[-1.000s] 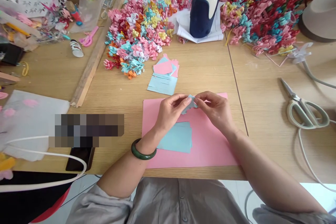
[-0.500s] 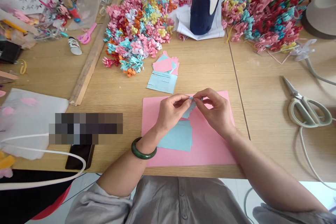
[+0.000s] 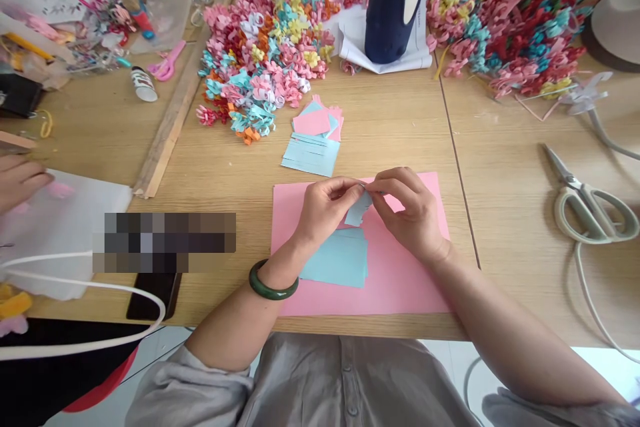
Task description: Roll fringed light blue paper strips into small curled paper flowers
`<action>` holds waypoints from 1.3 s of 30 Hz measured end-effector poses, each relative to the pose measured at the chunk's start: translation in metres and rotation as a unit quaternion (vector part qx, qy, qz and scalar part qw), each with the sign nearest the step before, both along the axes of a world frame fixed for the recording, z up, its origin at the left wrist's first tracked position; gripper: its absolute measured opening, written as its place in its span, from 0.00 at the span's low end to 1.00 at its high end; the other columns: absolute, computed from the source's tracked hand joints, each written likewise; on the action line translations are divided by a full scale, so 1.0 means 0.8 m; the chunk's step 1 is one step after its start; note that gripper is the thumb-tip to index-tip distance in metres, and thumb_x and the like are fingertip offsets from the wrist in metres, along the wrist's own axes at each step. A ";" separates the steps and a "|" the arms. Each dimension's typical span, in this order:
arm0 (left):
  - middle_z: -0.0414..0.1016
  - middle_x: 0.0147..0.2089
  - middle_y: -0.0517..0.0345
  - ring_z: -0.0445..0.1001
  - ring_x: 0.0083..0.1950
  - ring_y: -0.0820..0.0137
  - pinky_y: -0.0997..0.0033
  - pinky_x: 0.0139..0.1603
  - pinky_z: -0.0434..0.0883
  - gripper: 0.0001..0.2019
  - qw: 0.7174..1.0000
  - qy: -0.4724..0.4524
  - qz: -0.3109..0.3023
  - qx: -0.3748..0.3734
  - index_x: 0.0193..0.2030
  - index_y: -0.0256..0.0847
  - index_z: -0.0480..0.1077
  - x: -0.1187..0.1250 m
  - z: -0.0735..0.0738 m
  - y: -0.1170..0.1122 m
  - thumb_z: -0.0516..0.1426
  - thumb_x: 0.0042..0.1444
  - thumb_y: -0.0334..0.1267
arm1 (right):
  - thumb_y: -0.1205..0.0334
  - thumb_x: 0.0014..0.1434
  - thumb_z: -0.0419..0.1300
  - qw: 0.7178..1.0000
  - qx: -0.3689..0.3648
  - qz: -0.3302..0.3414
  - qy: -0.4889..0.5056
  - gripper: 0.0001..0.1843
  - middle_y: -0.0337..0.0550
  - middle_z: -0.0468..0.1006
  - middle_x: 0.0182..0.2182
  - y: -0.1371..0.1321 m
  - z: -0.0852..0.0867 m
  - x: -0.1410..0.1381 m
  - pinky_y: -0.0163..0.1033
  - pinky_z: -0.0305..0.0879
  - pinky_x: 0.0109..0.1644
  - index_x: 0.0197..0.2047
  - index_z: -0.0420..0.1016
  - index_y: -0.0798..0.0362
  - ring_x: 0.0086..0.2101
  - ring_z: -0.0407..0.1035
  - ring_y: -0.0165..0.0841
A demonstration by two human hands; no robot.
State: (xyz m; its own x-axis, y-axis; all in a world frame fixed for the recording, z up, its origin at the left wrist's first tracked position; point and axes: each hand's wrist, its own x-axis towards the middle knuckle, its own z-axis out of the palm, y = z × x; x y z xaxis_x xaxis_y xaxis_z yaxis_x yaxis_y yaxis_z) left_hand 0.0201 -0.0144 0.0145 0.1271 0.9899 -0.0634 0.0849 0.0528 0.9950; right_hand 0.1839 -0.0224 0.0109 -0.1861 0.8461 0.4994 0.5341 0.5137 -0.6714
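I get one view, from the head camera: it looks forward and down at the worktop [image 3: 400,120], near enough that left hand [image 3: 325,210] and right hand [image 3: 410,213] sit mid-frame.

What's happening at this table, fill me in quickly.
A person pinches a small light-blue paper slip between the fingertips of the left hand and right hand, just above a pink paper sheet on the wooden table. A stack of light-blue paper rectangles lies on that sheet by the left wrist. Piles of curled paper pieces sit farther back, scissors to the right.
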 end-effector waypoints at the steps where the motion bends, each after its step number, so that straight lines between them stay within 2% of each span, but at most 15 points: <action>1: 0.83 0.37 0.55 0.79 0.41 0.68 0.71 0.43 0.74 0.07 1.000 -0.006 -0.001 -0.006 0.34 0.40 0.80 0.000 0.000 0.000 0.61 0.57 0.39 | 0.68 0.64 0.56 1.000 0.003 -0.001 -0.010 0.08 0.44 0.76 0.34 0.000 0.000 0.001 0.43 0.69 0.38 0.36 0.75 0.48 0.36 0.70 0.35; 6: 0.83 0.38 0.55 0.79 0.42 0.67 0.68 0.46 0.75 0.10 0.999 -0.041 -0.003 -0.035 0.34 0.41 0.81 0.000 0.003 0.001 0.60 0.59 0.43 | 0.67 0.64 0.56 1.000 0.005 -0.007 -0.028 0.09 0.44 0.78 0.36 0.000 0.000 0.002 0.44 0.69 0.39 0.36 0.76 0.47 0.36 0.70 0.36; 10: 0.83 0.38 0.55 0.79 0.41 0.68 0.70 0.45 0.75 0.09 0.999 -0.034 0.007 -0.020 0.35 0.42 0.81 -0.001 0.001 0.001 0.63 0.56 0.44 | 0.69 0.64 0.55 1.000 0.006 -0.002 -0.012 0.10 0.45 0.77 0.35 -0.001 0.001 0.001 0.44 0.70 0.39 0.36 0.75 0.47 0.36 0.69 0.35; 18: 0.83 0.40 0.54 0.80 0.43 0.67 0.69 0.47 0.76 0.09 1.000 -0.019 0.008 -0.010 0.39 0.41 0.81 -0.001 0.001 0.001 0.62 0.57 0.42 | 0.67 0.63 0.55 0.993 -0.103 -0.022 0.047 0.06 0.41 0.77 0.37 -0.002 -0.003 -0.003 0.43 0.76 0.40 0.40 0.71 0.48 0.39 0.70 0.34; 24: 0.83 0.41 0.54 0.81 0.42 0.67 0.69 0.47 0.76 0.09 0.999 -0.029 0.005 -0.018 0.39 0.41 0.81 -0.001 0.001 0.001 0.62 0.58 0.41 | 0.67 0.61 0.56 0.992 -0.113 -0.006 0.059 0.07 0.42 0.77 0.39 -0.003 0.000 0.000 0.45 0.76 0.45 0.42 0.71 0.48 0.41 0.71 0.34; 27: 0.84 0.40 0.54 0.80 0.41 0.67 0.69 0.45 0.76 0.09 1.000 -0.021 0.017 -0.016 0.39 0.41 0.82 -0.001 -0.001 0.000 0.63 0.57 0.43 | 0.62 0.60 0.61 0.989 -0.137 0.003 0.064 0.07 0.43 0.78 0.40 -0.003 0.004 0.000 0.48 0.75 0.49 0.43 0.71 0.48 0.43 0.71 0.36; 32: 0.84 0.41 0.53 0.80 0.44 0.65 0.68 0.48 0.76 0.10 1.000 -0.011 0.000 0.006 0.39 0.41 0.82 0.000 -0.001 -0.001 0.63 0.57 0.43 | 0.50 0.60 0.63 0.965 -0.223 -0.031 0.131 0.12 0.42 0.76 0.37 -0.001 0.007 -0.001 0.45 0.75 0.47 0.37 0.71 0.50 0.38 0.71 0.33; 36: 0.83 0.40 0.54 0.80 0.42 0.67 0.69 0.46 0.76 0.10 1.000 -0.006 -0.012 0.005 0.38 0.40 0.81 0.001 -0.001 -0.001 0.62 0.57 0.43 | 0.50 0.61 0.62 0.950 -0.262 -0.022 0.168 0.13 0.39 0.75 0.32 0.000 0.009 0.000 0.41 0.74 0.41 0.34 0.71 0.50 0.32 0.70 0.30; 39: 0.82 0.37 0.56 0.78 0.41 0.68 0.71 0.44 0.74 0.10 1.000 -0.009 -0.015 -0.004 0.35 0.41 0.81 0.000 -0.002 0.000 0.62 0.57 0.45 | 0.52 0.60 0.63 0.945 -0.270 -0.020 0.182 0.12 0.39 0.75 0.31 0.000 0.011 0.001 0.39 0.73 0.39 0.32 0.71 0.51 0.31 0.70 0.30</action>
State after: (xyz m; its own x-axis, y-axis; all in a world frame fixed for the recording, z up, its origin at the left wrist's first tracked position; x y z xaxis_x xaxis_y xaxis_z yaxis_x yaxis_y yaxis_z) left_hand 0.0202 -0.0145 0.0130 0.1570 0.9851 -0.0696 0.0689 0.0594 0.9959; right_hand 0.1850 -0.0222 0.0201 -0.0473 0.9987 0.0165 0.2283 0.0269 -0.9732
